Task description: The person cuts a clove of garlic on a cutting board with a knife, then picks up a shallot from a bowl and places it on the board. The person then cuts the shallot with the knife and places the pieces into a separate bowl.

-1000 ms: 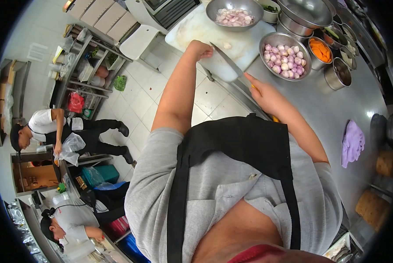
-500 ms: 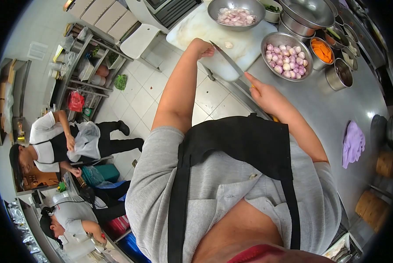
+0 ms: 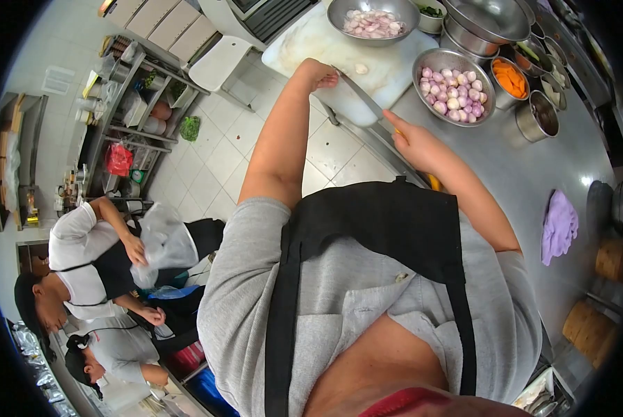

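My right hand (image 3: pixel 422 147) is closed round the handle of a long kitchen knife (image 3: pixel 360 94), its forefinger stretched toward the blade. The blade points up and left across the edge of a white cutting board (image 3: pixel 304 45). Beside the knife's tip, my left hand (image 3: pixel 318 74) has its fingers curled in; whatever they hold is hidden. A peeled shallot piece (image 3: pixel 361 69) lies on the board. Sliced shallots fill a steel bowl (image 3: pixel 374 40) at the board's far side. Right of the board stands a steel bowl (image 3: pixel 491 115) of whole peeled shallots (image 3: pixel 454 94).
A steel container of carrot pieces (image 3: pixel 509 78), a steel pot (image 3: pixel 538 118) and stacked bowls (image 3: pixel 488 21) stand at the right. A purple cloth (image 3: pixel 559 228) lies on the steel counter (image 3: pixel 485 201). Two co-workers stand at the left, one person holding a plastic bag (image 3: pixel 162 243).
The co-worker with the plastic bag has moved closer, down and right in view, now overlapping the other person. My hands and the knife have hardly moved.
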